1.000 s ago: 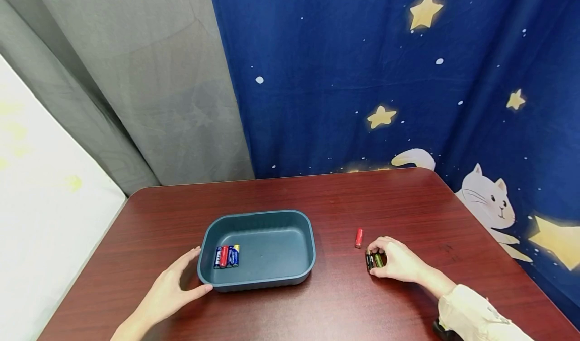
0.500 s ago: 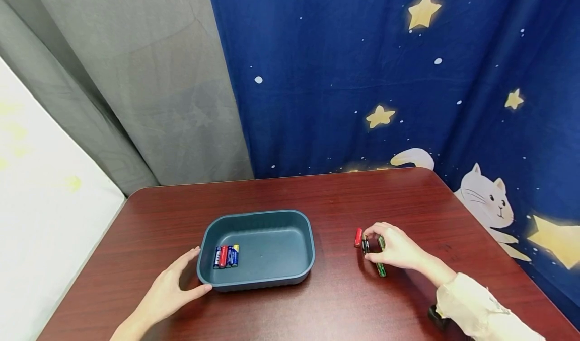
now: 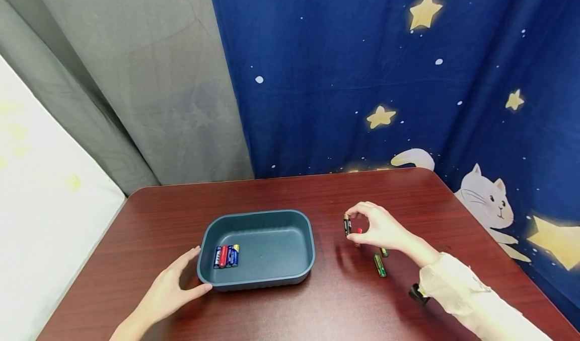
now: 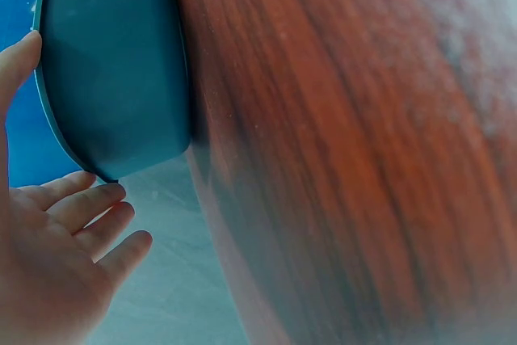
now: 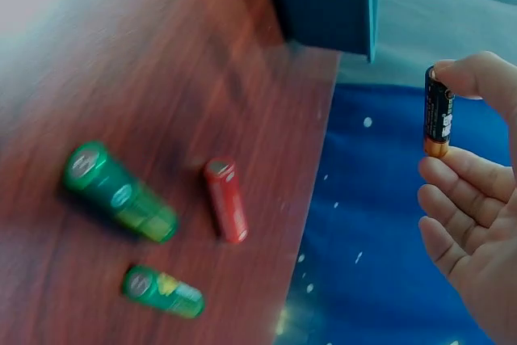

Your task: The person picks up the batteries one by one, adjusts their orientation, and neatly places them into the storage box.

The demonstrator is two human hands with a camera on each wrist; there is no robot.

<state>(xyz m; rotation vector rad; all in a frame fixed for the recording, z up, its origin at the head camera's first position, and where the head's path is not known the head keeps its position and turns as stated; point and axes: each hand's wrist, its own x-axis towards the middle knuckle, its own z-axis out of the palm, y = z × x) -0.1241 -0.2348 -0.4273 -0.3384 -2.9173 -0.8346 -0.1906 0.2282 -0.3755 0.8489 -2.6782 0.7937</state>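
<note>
Between thumb and fingertips, my right hand (image 3: 382, 227) pinches a black battery with a copper-coloured end (image 5: 439, 112), held above the table. Below it lie a red battery (image 5: 226, 199) and two green batteries, a nearer one (image 3: 379, 265) and another (image 3: 384, 252) partly hidden by the wrist. My left hand (image 3: 165, 290) rests against the left end of a dark teal plastic tub (image 3: 258, 282), thumb and fingers spread and touching its rim. Inside the tub, at its left, several blue and red batteries (image 3: 223, 256) lie side by side in a row.
The reddish-brown wooden table (image 3: 290, 316) extends around the tub. Behind it hang a grey curtain (image 3: 181, 104) and a blue curtain (image 3: 326, 79) with stars and a white cat. A white surface (image 3: 45, 205) borders the table's left side.
My right hand has picked up the black battery from beside the green ones and moved it up and left, past the red battery. The left hand and tub have stayed in place.
</note>
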